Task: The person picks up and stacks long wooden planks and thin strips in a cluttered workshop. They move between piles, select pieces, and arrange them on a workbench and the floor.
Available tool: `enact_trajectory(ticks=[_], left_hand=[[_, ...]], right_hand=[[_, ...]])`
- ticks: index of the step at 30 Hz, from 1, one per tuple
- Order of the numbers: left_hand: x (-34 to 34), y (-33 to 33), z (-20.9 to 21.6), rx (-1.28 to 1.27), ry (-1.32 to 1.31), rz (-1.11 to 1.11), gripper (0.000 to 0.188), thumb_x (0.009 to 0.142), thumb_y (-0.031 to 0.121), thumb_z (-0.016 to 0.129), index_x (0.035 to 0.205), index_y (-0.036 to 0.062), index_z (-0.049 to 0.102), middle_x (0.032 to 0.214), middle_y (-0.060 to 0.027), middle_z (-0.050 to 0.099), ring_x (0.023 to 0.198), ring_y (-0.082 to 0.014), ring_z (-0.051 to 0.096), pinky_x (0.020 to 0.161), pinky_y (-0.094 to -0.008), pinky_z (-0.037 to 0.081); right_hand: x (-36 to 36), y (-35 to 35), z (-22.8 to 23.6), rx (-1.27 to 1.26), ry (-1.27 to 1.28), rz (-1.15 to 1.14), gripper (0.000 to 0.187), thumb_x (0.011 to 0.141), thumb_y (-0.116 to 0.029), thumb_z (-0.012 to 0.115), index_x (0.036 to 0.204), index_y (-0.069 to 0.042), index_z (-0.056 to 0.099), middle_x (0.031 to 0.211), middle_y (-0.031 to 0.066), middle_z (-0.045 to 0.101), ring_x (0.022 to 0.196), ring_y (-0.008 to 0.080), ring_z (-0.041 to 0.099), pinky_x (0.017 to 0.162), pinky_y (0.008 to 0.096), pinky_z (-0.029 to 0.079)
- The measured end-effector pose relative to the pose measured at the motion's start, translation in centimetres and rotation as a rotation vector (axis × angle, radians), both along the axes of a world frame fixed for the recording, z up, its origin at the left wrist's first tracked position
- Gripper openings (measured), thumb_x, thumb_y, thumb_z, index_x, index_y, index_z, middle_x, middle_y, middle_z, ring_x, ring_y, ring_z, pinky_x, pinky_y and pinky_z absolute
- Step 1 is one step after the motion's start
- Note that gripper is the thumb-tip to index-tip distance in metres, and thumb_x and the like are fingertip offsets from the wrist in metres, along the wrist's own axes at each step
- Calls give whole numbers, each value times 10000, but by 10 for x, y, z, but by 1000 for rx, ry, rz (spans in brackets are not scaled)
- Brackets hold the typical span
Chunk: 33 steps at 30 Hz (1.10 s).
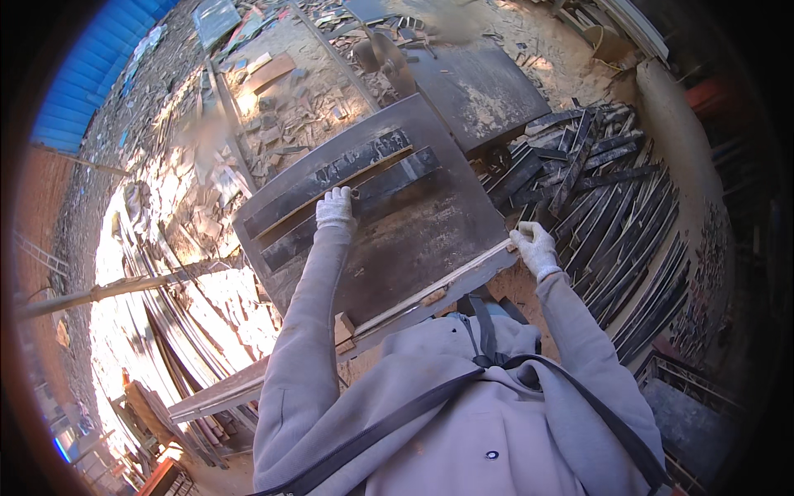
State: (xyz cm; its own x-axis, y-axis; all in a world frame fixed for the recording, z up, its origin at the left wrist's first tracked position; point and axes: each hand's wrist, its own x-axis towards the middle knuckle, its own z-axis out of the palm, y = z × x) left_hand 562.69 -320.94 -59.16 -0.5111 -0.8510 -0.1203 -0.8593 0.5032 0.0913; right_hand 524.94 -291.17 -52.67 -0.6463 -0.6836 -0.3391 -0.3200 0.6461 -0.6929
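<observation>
My left hand (335, 210), in a white knit glove, lies over a dark plank (397, 178) on a dark flat tabletop (405, 227). Its fingers are together and bent over the plank's far edge. A second dark plank (356, 159) with whitish smears and a pale cut edge lies just beyond, nearly parallel. At the tabletop's near right corner is my gloved right hand (538, 250). Its thumb and fingers close on the end of a pale wooden rail (451, 281) along the near edge; the fingertips are partly hidden.
A small wood block (344, 328) sits at the near left edge. Dark strips (612, 215) pile up on the right, with long slats (161, 314) on the left. Beyond stands another dark table (475, 91). Wood scraps (281, 112) litter the ground; a pole (107, 291) juts in from the left.
</observation>
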Motion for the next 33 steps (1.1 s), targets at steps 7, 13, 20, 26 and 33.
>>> enact_trajectory(ticks=[7,13,20,26,33], left_hand=[[7,-18,15,-219,-58,25,1209,674,432,892,1619,47,245,1520,-166,416,1441,-368,382,1229,-510,280],[29,-30,-8,-354,-101,76,1119,698,475,854,1584,51,317,1461,-192,508,1407,-377,436,1165,-475,358],[-25,68,-19,-405,232,-171,720,871,488,827,1423,98,579,1372,-156,595,1259,-367,576,1049,-501,512],[-92,309,-50,718,557,-379,230,1030,211,698,1145,20,755,1038,-85,774,909,-178,704,807,-311,582],[-68,528,-62,856,128,-918,250,1043,274,672,1130,55,754,680,-51,687,552,-98,578,553,-309,502]], right_hand=[[48,234,-53,330,44,-354,416,877,-307,828,1167,-29,723,1082,159,770,1003,254,738,916,392,580],[130,329,-54,544,-112,-568,441,858,-418,776,1137,-80,733,1125,188,754,1070,357,716,944,443,553],[262,455,-82,577,-253,-870,403,836,-423,772,1046,-79,755,1052,196,754,971,382,728,852,471,563],[408,568,-132,643,-421,-1098,614,816,-482,804,1203,-16,702,1135,268,729,1081,391,711,919,464,555],[488,670,-153,610,-695,-1294,861,797,-543,830,1407,-8,540,1310,263,673,1227,394,655,1016,476,530]])
